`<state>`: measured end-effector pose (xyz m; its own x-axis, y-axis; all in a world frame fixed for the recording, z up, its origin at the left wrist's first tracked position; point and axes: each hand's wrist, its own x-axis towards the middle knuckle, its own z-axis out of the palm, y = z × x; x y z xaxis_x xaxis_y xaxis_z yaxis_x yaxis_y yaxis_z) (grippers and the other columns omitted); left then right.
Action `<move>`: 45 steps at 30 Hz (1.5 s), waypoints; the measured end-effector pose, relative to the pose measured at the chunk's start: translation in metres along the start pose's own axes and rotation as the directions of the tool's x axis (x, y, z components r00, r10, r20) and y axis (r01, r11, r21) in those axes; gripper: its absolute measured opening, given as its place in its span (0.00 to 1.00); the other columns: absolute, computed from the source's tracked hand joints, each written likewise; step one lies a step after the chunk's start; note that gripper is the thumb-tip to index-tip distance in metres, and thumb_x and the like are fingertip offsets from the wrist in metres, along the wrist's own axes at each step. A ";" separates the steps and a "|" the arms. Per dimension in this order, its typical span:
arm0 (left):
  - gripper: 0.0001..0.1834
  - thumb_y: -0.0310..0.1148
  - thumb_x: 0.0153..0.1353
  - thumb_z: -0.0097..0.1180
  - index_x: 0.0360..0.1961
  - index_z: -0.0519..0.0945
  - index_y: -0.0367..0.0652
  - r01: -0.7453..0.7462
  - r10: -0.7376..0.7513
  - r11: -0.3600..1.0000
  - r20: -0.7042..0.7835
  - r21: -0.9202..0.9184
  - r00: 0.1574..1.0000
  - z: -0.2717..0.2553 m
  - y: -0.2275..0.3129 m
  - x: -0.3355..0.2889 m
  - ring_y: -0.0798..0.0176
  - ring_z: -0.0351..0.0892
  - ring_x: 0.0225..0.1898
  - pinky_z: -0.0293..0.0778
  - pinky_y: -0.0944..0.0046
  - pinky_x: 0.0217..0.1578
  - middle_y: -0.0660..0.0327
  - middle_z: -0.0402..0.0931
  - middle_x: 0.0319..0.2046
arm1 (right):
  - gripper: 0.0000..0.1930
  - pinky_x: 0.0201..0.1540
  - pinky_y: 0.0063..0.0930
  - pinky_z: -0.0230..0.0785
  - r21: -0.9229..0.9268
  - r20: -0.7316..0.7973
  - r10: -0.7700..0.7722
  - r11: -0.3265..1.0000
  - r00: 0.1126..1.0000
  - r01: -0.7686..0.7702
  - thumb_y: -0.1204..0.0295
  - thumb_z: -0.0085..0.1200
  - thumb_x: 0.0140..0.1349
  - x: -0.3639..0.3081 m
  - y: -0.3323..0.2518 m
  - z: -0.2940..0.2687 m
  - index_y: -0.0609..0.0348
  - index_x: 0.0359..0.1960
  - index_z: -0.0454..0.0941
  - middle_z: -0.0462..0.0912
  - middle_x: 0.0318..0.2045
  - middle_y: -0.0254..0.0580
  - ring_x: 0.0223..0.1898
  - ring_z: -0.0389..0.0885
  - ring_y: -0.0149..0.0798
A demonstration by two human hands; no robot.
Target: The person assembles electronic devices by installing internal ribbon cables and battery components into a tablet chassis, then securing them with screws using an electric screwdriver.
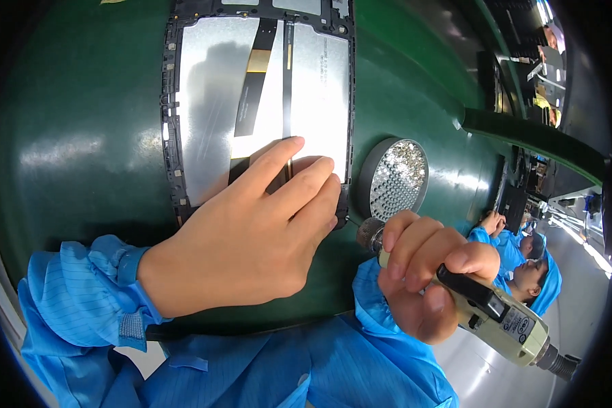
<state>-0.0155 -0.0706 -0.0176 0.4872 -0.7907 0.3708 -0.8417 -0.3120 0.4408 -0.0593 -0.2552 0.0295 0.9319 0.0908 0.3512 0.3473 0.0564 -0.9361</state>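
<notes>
A tablet chassis [319,102] with a black frame and silver metal back lies ahead of me. My left hand [251,224] rests palm down over its near end, the fingers stretched out and slightly apart. Dark flat ribbon cables [251,95] run along the metal and pass under those fingers. In my right hand [432,272] is a pale green electric screwdriver [517,330], gripped around its body. Its knurled nose [370,234] points left toward the chassis's near right corner. A thin bit reaches out from it, but whether the tip touches anything is unclear.
Right of the chassis stands a round dish [399,178] with a dimpled plate and many tiny shiny screws. The green work mat [81,102] covers the bench, whose curved rim [534,136] is on the right. Beyond it, people in blue workwear [510,255] sit at a bench.
</notes>
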 end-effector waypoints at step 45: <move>0.12 0.28 0.50 0.58 0.37 0.81 0.38 0.010 0.001 0.998 0.151 -0.069 0.989 0.001 0.007 0.005 0.45 0.72 0.55 0.59 0.34 0.59 0.44 0.75 0.46 | 0.17 0.29 0.39 0.65 -0.050 -0.233 -0.037 0.998 0.972 0.026 0.71 0.55 0.55 -0.013 0.017 -0.044 0.59 0.45 0.65 0.69 0.18 0.39 0.19 0.70 0.37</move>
<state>-0.0190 -0.0770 -0.0132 0.4460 -0.8612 0.2438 -0.8188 -0.2825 0.4998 -0.0607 -0.2996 0.0086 0.9171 -0.1452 0.3711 0.3764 0.0092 -0.9264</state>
